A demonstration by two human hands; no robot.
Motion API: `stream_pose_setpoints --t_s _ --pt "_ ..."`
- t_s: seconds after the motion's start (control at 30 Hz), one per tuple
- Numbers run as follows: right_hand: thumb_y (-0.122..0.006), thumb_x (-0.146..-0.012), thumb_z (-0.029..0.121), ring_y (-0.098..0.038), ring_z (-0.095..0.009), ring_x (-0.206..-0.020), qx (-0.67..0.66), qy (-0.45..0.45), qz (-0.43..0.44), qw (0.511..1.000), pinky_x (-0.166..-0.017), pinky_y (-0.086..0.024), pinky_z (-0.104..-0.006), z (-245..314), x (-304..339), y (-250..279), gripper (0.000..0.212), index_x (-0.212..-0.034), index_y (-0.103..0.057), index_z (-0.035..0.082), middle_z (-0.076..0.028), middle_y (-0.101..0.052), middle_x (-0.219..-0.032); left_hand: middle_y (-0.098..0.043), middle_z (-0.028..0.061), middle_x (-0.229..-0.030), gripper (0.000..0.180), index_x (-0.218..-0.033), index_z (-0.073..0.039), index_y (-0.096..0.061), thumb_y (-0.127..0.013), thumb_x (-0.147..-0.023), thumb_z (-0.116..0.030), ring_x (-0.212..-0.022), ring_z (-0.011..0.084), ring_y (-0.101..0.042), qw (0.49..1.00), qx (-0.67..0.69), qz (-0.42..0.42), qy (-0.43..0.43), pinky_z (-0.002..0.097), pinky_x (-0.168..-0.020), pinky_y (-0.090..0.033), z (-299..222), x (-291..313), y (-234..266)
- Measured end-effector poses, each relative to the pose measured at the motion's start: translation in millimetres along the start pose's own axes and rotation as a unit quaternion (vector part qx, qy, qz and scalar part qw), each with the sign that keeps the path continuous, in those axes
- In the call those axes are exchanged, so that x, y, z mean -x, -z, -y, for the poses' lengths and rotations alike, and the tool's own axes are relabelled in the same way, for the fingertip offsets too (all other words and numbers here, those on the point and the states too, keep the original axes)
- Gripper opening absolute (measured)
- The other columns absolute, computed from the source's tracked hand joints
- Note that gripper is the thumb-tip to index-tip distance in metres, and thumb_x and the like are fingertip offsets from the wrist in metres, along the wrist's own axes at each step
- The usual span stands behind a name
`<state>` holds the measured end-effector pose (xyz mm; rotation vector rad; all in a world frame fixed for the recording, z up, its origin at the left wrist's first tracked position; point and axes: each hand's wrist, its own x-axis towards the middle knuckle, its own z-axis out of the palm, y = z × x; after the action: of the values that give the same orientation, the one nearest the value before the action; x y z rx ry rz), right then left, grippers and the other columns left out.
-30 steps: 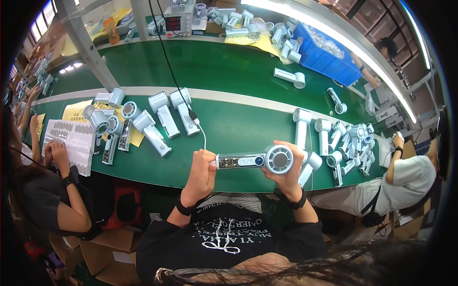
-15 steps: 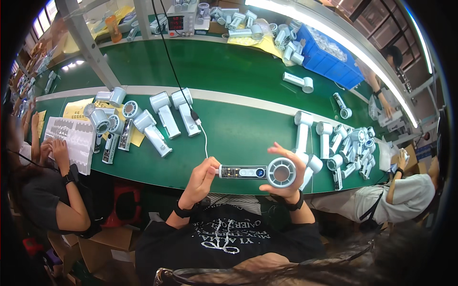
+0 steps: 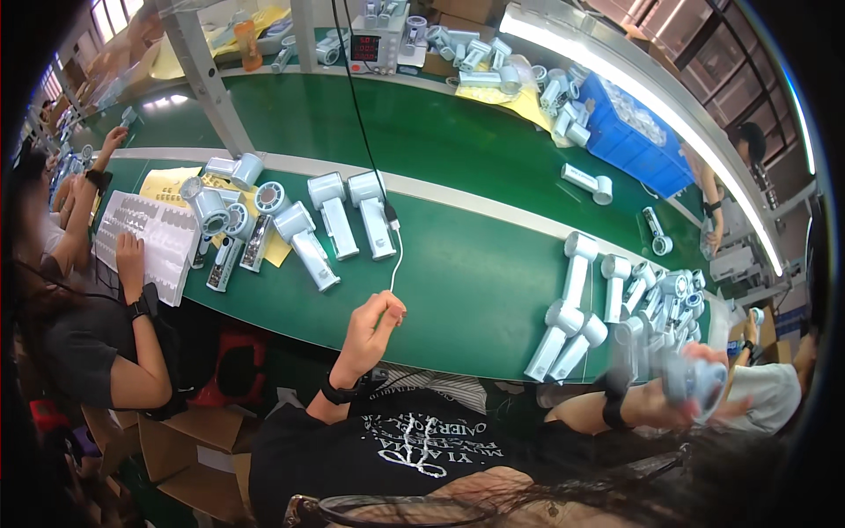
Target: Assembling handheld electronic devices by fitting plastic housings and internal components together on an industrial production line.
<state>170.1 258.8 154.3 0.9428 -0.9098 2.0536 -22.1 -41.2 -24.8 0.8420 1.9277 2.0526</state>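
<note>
My left hand (image 3: 368,333) is closed over the green table's front part, pinching the end of a white charging cable (image 3: 399,262); its plug is hidden by my fingers. Up from there the cable joins a black lead (image 3: 359,110) that hangs from above. Far to the right, my right hand (image 3: 653,407) is smeared by motion, with a pale blue handheld fan (image 3: 700,385) in its grasp. Beside it lies a pile of similar fans (image 3: 673,299). Two fans (image 3: 563,339) lie side by side left of that pile.
Several fans (image 3: 308,251) lie left of the cable, near white sheets (image 3: 150,238) under a co-worker's hand. Beyond a pale rail (image 3: 475,204) are a blue bin (image 3: 616,132), a power supply (image 3: 377,48) and more fans. Another person works at the right.
The fan has come off the cable and moved right with my right hand, toward the pile. My left hand still grips the cable end. The view has shifted slightly.
</note>
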Motion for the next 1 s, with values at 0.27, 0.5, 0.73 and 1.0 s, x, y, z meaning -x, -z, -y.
stream_pose_setpoints --t_s 0.27,0.5,0.73,1.0 --pt "-0.078 -0.075 0.035 -0.053 -0.026 -0.075 0.208 0.201 0.022 0.957 -0.085 -0.039 -0.0485 12.3 9.3 2.4 0.106 -0.151 -0.012 0.004 -0.009 -0.051 -0.091 -0.056 0.0069 -0.081 0.020 -0.091 0.001 -0.054 -0.048 -0.101 -0.016 -0.073 0.0149 -0.053 0.998 0.028 0.024 0.056 0.0269 -0.069 -0.043 1.6 -0.1 -8.1" --pt "-0.078 -0.070 0.018 -0.056 -0.023 -0.079 0.081 -0.054 -0.101 0.990 -0.098 -0.040 -0.0576 -61.5 -34.6 29.9 0.104 -0.149 -0.012 0.005 -0.007 -0.051 -0.085 -0.057 0.0072 -0.084 0.015 -0.096 0.002 -0.053 -0.046 -0.100 -0.011 -0.077 0.0145 -0.055 0.997 -0.003 0.075 0.020 0.0270 -0.074 -0.046 -4.6 -10.3 -6.6" --pt "-0.080 -0.076 0.037 -0.054 -0.022 -0.108 0.684 -0.263 -0.232 0.640 -0.093 -0.043 -0.0318 -233.9 -70.8 231.6 0.071 -0.127 -0.048 0.001 -0.017 -0.053 -0.122 -0.057 0.0077 -0.086 0.014 -0.098 0.002 -0.053 -0.047 -0.099 -0.011 -0.078 0.0142 -0.056 0.998 -0.006 0.054 0.037 0.0263 -0.075 -0.046 -9.6 -3.0 4.8" --pt "-0.072 -0.081 0.049 -0.048 -0.036 -0.126 0.795 -0.287 -0.253 0.471 -0.104 -0.038 -0.0385 -246.5 -60.9 366.2 0.083 -0.138 -0.038 -0.001 -0.029 -0.047 -0.134 -0.058 0.0074 -0.087 0.013 -0.097 0.002 -0.053 -0.048 -0.099 -0.010 -0.079 0.0135 -0.056 0.996 0.020 0.070 0.041 0.0261 -0.074 -0.046 -10.6 0.3 9.1"
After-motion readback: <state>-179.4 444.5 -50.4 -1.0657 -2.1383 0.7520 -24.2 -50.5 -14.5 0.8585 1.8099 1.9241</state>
